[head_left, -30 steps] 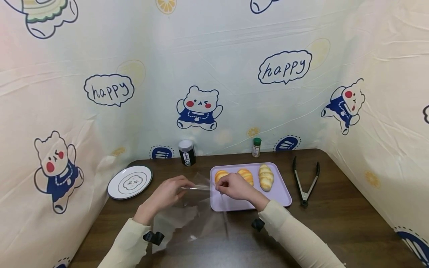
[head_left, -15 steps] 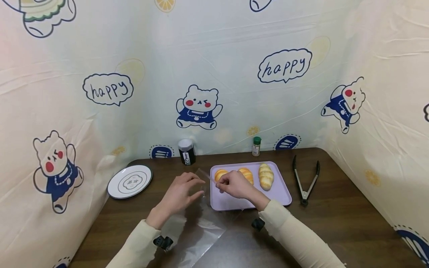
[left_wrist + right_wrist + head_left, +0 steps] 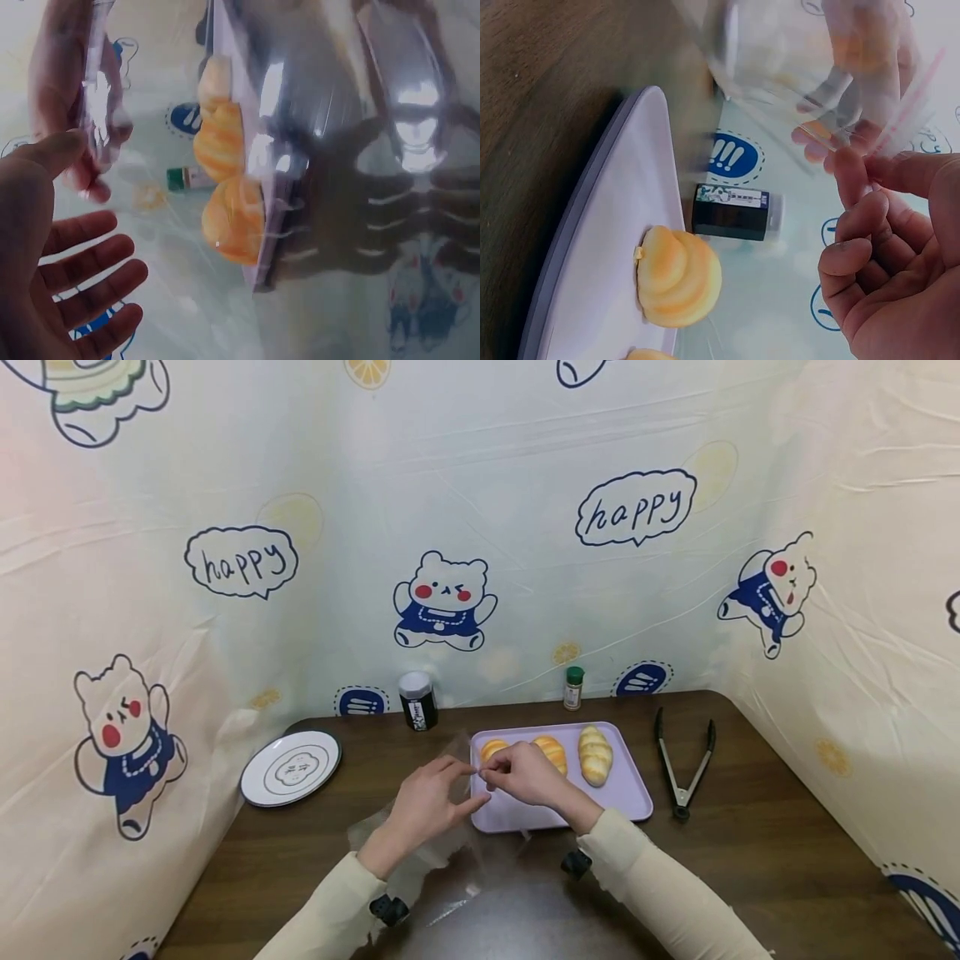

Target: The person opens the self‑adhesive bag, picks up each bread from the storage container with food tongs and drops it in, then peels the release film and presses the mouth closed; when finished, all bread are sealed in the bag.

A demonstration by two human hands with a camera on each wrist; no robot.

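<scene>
My right hand [image 3: 525,774] pinches the edge of a clear plastic bag [image 3: 776,52] between thumb and index finger, its other fingers curled in. A pinkish line runs along that edge in the right wrist view. Opposite it, my left hand [image 3: 429,800] has its fingers extended and parted from the thumb, close to the pinched edge; the left wrist view shows its thumb near the right fingertips. The film hangs below both hands, blurred and reflective. Behind the right hand lies a lilac tray [image 3: 495,818] with two orange-yellow bread rolls [image 3: 553,752] and a paler long roll [image 3: 596,756].
A white plate [image 3: 291,768] lies at the left. Toward the back edge stand a dark jar with a pale lid [image 3: 418,702] and a small green-capped bottle [image 3: 573,688]. Black-tipped tongs [image 3: 682,777] lie spread right of the tray. Patterned cloth surrounds the brown table [image 3: 750,877].
My left hand has let go of the film and moved right toward the right hand, its fingers opening. The hanging bag has shifted and swung. My right hand keeps its pinch in place.
</scene>
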